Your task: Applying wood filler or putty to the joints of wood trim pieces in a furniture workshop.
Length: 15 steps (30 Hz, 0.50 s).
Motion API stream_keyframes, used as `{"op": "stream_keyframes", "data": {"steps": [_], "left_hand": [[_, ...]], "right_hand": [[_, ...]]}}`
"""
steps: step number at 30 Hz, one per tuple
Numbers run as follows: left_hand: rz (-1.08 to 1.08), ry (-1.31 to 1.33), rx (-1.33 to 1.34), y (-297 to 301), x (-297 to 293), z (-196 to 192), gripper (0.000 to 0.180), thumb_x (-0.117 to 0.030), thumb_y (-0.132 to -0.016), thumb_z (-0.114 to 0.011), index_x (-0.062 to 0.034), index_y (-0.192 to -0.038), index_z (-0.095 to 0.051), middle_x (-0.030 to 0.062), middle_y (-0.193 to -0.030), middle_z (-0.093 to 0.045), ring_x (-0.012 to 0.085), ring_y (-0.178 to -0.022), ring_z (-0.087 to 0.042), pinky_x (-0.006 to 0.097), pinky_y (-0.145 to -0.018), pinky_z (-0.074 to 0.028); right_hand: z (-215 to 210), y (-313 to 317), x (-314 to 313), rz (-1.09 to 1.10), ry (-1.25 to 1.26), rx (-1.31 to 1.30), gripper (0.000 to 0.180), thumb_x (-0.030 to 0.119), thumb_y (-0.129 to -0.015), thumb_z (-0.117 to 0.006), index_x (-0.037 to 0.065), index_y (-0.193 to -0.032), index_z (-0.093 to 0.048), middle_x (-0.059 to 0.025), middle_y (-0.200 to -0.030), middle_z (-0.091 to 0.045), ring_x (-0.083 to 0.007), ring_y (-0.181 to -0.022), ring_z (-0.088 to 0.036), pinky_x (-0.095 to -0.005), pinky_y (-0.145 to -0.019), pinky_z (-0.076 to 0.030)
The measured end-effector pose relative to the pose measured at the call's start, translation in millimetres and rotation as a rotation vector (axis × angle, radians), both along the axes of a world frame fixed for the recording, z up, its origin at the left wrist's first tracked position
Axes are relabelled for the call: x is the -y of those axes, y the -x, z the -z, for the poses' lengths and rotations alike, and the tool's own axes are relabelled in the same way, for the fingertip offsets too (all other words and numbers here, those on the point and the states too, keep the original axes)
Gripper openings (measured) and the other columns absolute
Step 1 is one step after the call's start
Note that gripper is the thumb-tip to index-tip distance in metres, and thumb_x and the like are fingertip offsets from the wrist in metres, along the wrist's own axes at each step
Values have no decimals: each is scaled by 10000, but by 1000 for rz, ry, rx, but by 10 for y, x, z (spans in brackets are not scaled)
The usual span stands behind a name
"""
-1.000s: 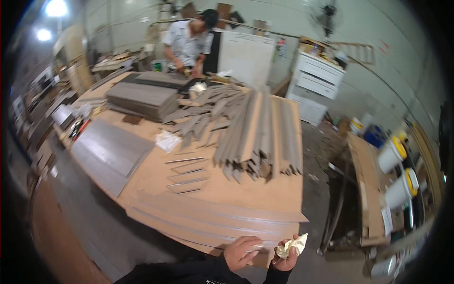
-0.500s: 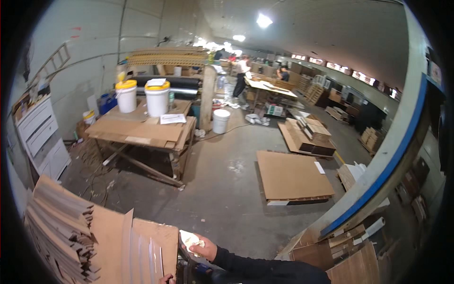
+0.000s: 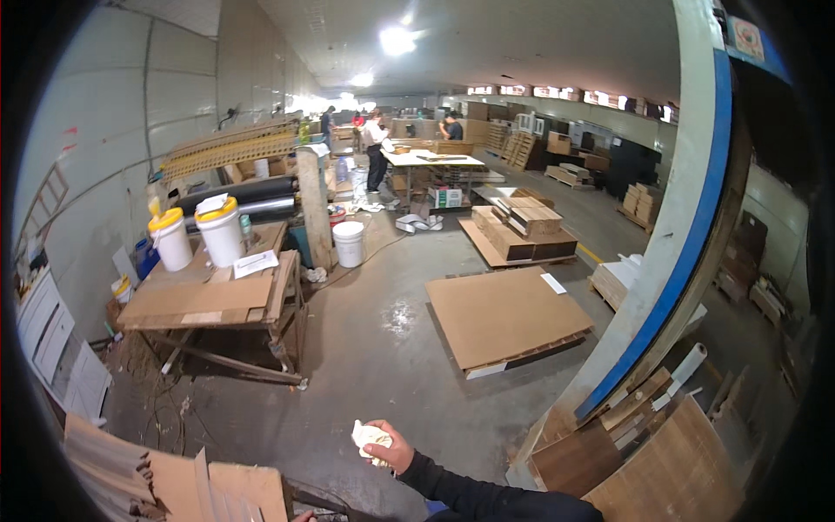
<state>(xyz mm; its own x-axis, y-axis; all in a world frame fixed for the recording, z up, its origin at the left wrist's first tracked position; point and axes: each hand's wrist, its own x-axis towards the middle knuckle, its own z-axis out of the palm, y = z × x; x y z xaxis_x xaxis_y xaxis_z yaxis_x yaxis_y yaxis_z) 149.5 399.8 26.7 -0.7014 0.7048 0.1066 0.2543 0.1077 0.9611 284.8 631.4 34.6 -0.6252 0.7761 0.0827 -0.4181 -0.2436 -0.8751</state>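
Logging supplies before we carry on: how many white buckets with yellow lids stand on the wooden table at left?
2. The left bucket and, beside it, the right bucket stand toward the far end of the wooden table. Anything directly behind them could be hidden.

no words can be read clearly. a pale square sign (image 3: pixel 748 36) with a round red mark sits beside the top of the post (image 3: pixel 684 191). red strokes (image 3: pixel 70 135) stand on the left wall (image 3: pixel 106 100), green and white print on a box (image 3: pixel 448 198) below the far desk (image 3: pixel 407 160), and faint lines on a white sheet (image 3: pixel 254 264) lying on the nearer desk (image 3: pixel 204 298).
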Motion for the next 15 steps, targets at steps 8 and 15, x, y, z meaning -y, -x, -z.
{"op": "stream_keyframes", "data": {"steps": [8, 15], "left_hand": [[383, 55, -263, -634, -1369, 87, 183, -112, -841, -600, 6, -979, -622, 143, -893, -636, 223, -800, -595, 301, -726, -473], [609, 257, -263, -961, -2458, -239, 219, -187, -837, -597, -30, -985, -635, 150, -900, -646, 258, -795, -613, 341, -702, -480]], "right_hand": [[320, -1316, -1057, 437, 268, -35, 395, 48, -825, -608, 55, -1194, -467, -59, -1004, -595, -157, -865, -595, -322, -681, -530], [704, -2255, -1419, 544, 599, -394, 333, 52, -847, -560, 92, -1174, -510, -72, -1080, -591, -239, -975, -578, -451, -817, -490]]}}
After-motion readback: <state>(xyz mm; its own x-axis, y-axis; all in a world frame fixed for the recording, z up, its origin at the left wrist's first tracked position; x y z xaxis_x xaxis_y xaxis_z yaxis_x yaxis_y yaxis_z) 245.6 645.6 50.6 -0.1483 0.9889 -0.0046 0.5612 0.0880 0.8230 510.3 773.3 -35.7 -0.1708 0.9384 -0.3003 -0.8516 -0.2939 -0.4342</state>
